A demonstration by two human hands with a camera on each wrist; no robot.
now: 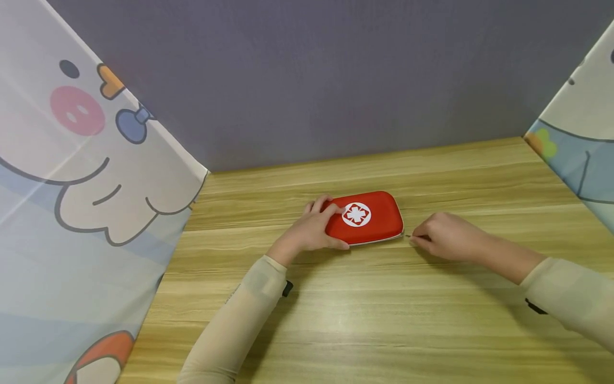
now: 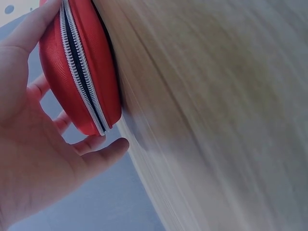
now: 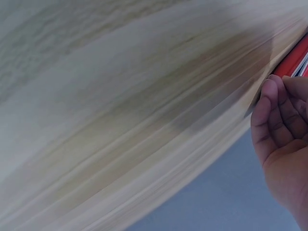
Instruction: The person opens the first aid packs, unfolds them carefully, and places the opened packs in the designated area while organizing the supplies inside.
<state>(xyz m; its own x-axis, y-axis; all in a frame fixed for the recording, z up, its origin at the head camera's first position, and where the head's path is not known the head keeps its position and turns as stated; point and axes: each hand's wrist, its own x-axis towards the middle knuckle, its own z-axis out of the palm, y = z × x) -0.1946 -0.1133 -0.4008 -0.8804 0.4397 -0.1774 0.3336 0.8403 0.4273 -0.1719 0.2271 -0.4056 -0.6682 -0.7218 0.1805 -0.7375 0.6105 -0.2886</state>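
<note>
A red first-aid case (image 1: 379, 213) with a white cross emblem lies flat on the wooden table. My left hand (image 1: 314, 226) grips its left end, thumb along the front edge and fingers spread over the top and far side. In the left wrist view the silver zipper (image 2: 79, 62) has its two rows of teeth parted, a dark gap between them. By the case's front right corner, my right hand (image 1: 443, 236) pinches the small zipper pull (image 1: 408, 235) between thumb and curled fingers. Most of the pull is hidden by the fingertips.
The wood-grain table (image 1: 316, 320) runs back to a grey wall panel (image 1: 336, 80). Cartoon-printed cloth (image 1: 29, 213) hangs along the left side, with more printed cloth (image 1: 590, 160) on the right.
</note>
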